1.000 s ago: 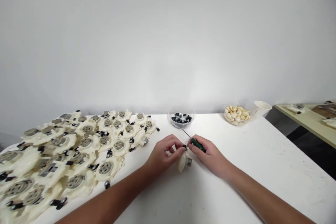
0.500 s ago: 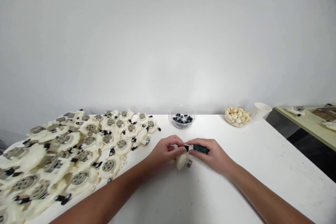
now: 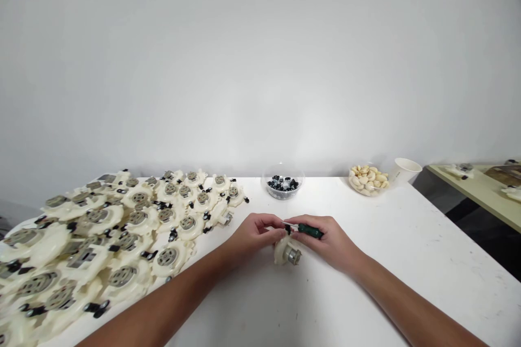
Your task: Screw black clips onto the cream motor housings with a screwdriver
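My left hand [image 3: 257, 234] pinches a small cream plastic housing [image 3: 284, 253] from above, with a metal motor can [image 3: 293, 255] showing on its side. A small black fitting [image 3: 287, 229] sits at the housing's top edge, between my fingers. My right hand [image 3: 323, 238] grips a green-handled screwdriver [image 3: 310, 230] crosswise. Its thin shaft points left, its tip at the black fitting. Both hands are close together above the white table [image 3: 366, 282]. My fingers hide part of the housing.
Many similar cream housings with grey discs [image 3: 122, 233] lie heaped on the table's left side. Along the back edge stand a clear bowl of black fittings [image 3: 283, 186], a clear bowl of pale pieces [image 3: 368, 180] and a white paper cup [image 3: 404, 169]. Another table [image 3: 476, 187] stands at right.
The screwdriver has swung from pointing up and left to lying nearly level. The housing has turned, so more of its metal motor can shows. My view has shifted slightly.
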Demonstrator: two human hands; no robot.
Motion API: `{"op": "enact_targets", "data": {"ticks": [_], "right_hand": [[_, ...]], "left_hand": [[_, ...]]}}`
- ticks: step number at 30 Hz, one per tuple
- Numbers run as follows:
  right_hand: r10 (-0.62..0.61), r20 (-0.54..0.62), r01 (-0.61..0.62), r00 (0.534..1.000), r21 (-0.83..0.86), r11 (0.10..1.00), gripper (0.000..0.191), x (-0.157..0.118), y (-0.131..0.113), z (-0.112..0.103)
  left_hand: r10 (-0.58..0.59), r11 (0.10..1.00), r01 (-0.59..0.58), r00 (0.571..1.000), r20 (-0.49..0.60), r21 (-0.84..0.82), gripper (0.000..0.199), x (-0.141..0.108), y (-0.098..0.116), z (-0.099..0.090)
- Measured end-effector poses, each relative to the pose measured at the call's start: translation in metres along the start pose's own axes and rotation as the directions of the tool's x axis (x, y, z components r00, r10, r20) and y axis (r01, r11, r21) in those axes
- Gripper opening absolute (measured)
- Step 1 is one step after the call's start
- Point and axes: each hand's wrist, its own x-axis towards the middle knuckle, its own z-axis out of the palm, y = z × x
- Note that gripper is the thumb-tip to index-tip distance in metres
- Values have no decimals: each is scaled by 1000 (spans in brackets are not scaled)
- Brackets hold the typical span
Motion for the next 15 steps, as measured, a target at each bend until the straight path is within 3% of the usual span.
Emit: {"op": "enact_targets", "data": {"ticks": [15], "right_hand": [[74, -58, -77, 996, -42, 996, 24, -2, 1, 2]], "left_hand": [[93, 995, -93, 996, 1, -38, 25, 6, -10, -3]]}}
